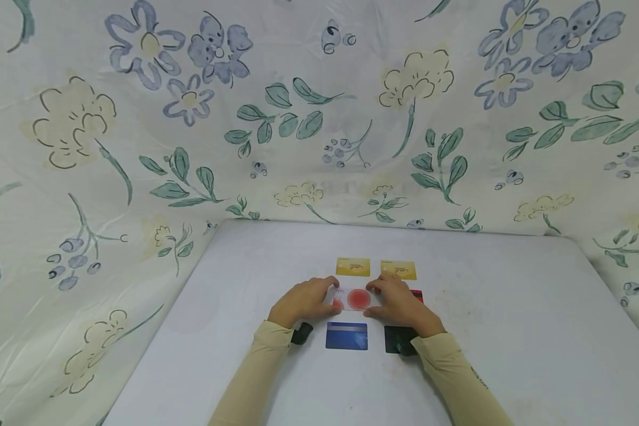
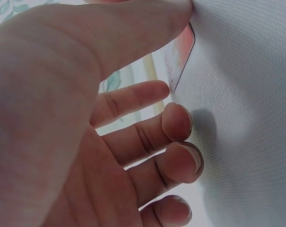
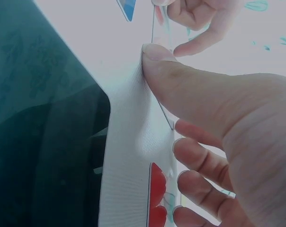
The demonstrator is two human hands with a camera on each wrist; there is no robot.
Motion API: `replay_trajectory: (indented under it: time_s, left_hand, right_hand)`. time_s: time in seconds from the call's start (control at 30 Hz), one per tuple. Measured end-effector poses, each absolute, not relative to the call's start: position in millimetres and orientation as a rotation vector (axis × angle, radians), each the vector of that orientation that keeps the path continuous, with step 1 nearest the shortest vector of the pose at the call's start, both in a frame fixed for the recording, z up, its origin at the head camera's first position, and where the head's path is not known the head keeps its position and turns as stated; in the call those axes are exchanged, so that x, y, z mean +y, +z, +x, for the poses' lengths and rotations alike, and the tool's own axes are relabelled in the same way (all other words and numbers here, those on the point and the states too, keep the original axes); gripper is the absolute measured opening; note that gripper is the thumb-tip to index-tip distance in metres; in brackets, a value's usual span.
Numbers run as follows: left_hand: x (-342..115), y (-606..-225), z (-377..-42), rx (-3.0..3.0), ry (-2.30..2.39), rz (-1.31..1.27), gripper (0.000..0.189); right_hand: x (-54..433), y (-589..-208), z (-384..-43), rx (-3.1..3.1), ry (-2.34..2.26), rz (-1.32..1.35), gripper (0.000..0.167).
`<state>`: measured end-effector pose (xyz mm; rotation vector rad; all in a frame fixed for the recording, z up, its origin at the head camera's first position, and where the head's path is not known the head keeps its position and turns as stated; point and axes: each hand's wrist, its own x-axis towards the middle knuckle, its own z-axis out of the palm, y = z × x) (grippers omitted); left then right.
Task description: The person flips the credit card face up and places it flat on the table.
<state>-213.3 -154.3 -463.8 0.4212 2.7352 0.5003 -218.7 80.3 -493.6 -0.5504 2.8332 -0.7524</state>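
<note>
A white card with a red disc (image 1: 358,299) lies in the middle of the white table (image 1: 511,331). My left hand (image 1: 326,297) pinches its left end and my right hand (image 1: 376,297) pinches its right end. In the left wrist view my thumb (image 2: 147,28) sits on the card's edge (image 2: 182,53), while the other fingertips (image 2: 178,122) touch the tabletop. In the right wrist view my thumb (image 3: 157,53) presses at the thin card edge (image 3: 165,111), and the other hand (image 3: 200,19) holds the far end.
Two yellow cards (image 1: 352,267) (image 1: 399,270) lie just beyond the hands. A blue card (image 1: 347,335) and a black card (image 1: 396,338) lie nearer me. A red card (image 1: 418,293) shows partly under my right hand. Floral cloth (image 1: 298,118) walls the table's back and sides.
</note>
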Motion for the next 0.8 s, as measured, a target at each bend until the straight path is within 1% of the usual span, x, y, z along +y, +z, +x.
replay_trajectory:
  time_s: [0.53, 0.67, 0.8]
  left_hand:
    - [-158.1, -460.1, -214.9, 2.75, 0.573, 0.516, 0.056]
    - [-157.7, -458.9, -216.0, 2.759, 0.602, 0.559, 0.052]
    - [-156.9, -457.4, -215.2, 2.79, 0.611, 0.581, 0.047]
  right_hand:
    - [90.6, -484.5, -218.6, 2.823, -0.851, -0.502, 0.05]
    - [97.0, -478.0, -219.7, 2.814, -0.898, -0.45, 0.051]
    - [103.1, -468.2, -218.7, 2.824, -0.934, -0.472, 0.052]
